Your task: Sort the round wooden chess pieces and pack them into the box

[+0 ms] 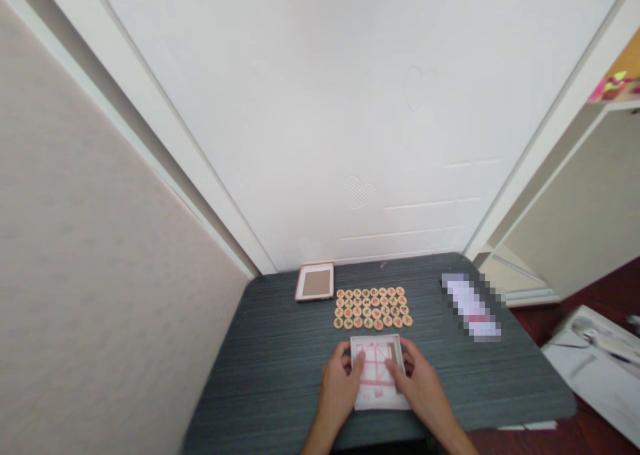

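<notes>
My left hand [341, 380] grips the left side of a shallow white box [383, 405], its thumb inside over a folded xiangqi board sheet [375, 379] with pink lines. On the opposite side, my right hand [421, 381] holds the same box, thumb also on the sheet. The fingers of both hands curl around the outer walls and are partly hidden. Just beyond the box lie several round wooden xiangqi pieces [375, 313], set out in even rows with red and dark characters.
A shallow box lid [317, 283] with a brown inside lies at the table's back left. On the right is a pixelated, pale long item [470, 306]. The dark table [280, 355] meets a white panel [320, 141] behind. A white object [600, 368] stands low at right.
</notes>
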Action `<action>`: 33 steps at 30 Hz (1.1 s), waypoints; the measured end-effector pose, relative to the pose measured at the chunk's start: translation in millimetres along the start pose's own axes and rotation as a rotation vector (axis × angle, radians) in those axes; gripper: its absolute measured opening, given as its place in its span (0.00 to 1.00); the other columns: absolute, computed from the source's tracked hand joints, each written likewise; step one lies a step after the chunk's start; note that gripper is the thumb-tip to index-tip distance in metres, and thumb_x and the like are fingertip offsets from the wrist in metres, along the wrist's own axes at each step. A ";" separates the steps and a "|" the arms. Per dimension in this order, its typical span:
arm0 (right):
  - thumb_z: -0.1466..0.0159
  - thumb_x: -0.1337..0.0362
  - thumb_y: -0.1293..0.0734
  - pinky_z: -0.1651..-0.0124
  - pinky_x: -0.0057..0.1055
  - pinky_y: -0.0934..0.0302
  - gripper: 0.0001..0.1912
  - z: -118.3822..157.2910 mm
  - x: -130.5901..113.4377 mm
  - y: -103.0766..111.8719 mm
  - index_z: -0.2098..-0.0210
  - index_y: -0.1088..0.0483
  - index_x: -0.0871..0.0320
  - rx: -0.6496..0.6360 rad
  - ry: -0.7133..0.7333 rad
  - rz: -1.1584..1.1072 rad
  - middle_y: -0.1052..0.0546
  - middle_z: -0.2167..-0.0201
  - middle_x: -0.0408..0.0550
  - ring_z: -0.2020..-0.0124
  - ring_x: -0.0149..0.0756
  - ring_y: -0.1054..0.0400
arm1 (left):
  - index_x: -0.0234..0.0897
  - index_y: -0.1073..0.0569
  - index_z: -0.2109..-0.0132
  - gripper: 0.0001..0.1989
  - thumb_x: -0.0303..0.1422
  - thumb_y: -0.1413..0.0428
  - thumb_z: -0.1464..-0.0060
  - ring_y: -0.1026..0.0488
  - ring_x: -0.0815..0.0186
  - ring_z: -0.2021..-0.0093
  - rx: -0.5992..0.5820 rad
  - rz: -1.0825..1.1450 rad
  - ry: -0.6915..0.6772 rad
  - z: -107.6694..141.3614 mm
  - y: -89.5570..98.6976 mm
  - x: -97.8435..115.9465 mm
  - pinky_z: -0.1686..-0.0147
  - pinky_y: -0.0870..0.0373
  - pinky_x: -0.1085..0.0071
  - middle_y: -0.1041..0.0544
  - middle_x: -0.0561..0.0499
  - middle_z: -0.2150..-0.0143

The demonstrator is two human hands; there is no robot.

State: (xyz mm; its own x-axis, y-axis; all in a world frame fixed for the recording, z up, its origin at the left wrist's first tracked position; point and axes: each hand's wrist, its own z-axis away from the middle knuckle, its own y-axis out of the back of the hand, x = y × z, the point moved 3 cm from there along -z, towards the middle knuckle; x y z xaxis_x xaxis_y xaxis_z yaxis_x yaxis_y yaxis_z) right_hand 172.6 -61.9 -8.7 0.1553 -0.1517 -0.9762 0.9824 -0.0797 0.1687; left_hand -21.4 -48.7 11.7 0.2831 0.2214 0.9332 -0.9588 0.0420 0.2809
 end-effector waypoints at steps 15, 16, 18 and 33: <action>0.34 0.53 0.35 0.62 0.35 0.27 0.25 7.6 0.7 6.9 0.40 0.32 0.57 0.197 0.271 0.410 0.20 0.59 0.52 0.71 0.37 0.26 | 0.46 0.34 0.36 0.22 0.39 0.46 0.36 0.33 0.55 0.35 0.004 -0.501 -0.420 34.3 29.4 -12.6 0.36 0.34 0.52 0.33 0.44 0.33; 0.33 0.53 0.35 0.61 0.36 0.27 0.25 9.1 0.3 9.2 0.41 0.32 0.57 0.208 0.301 0.434 0.21 0.58 0.53 0.70 0.38 0.26 | 0.46 0.35 0.35 0.24 0.40 0.45 0.36 0.35 0.54 0.33 -0.011 -0.526 -0.442 36.6 30.3 -15.4 0.35 0.35 0.50 0.34 0.44 0.32; 0.32 0.54 0.35 0.58 0.36 0.27 0.22 12.9 0.1 13.3 0.42 0.31 0.55 0.184 0.352 0.466 0.22 0.56 0.53 0.65 0.39 0.25 | 0.47 0.38 0.32 0.29 0.41 0.43 0.38 0.38 0.52 0.31 -0.048 -0.564 -0.486 40.5 31.2 -20.9 0.34 0.36 0.49 0.37 0.43 0.30; 0.29 0.58 0.39 0.44 0.36 0.29 0.14 27.1 8.6 21.7 0.49 0.26 0.51 0.016 0.422 0.458 0.22 0.48 0.52 0.47 0.41 0.26 | 0.48 0.41 0.30 0.38 0.40 0.37 0.44 0.40 0.49 0.29 -0.128 -0.627 -0.534 41.0 31.1 -28.3 0.33 0.37 0.46 0.41 0.44 0.27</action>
State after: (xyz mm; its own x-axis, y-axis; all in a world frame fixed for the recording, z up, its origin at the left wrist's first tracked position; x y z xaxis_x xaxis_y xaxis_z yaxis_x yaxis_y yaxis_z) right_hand 192.5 -91.6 -9.7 0.5914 0.2283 -0.7734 0.8052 -0.1141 0.5820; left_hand -58.3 -93.6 3.1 0.7075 -0.3703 0.6019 -0.6057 0.1209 0.7864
